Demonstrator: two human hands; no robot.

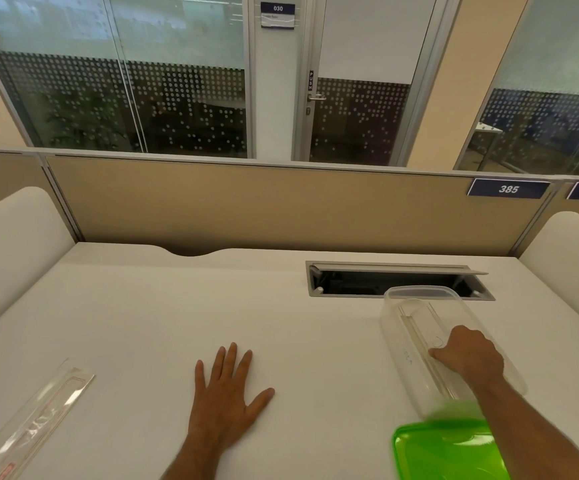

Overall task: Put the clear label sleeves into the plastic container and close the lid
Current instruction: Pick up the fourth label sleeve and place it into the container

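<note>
At lower right the green lid [449,452] is lying off the plastic container [419,306]. The right hand [468,355] is reaching inside, fingers [442,356] pinching clear label sleeves [419,327]. Lower centre, the left hand [225,396] is resting flat, fingers spread, on the counter [177,306]. Another sleeve pack [38,417] is lying at lower left.

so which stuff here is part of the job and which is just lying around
Job:
- plastic container, open, right hand inside it on clear sleeves
- green lid, off, beside it
- clear label sleeve, still on the desk
- left hand, flat on the desk

Lying about:
- open cable tray
- desk number plate
</note>
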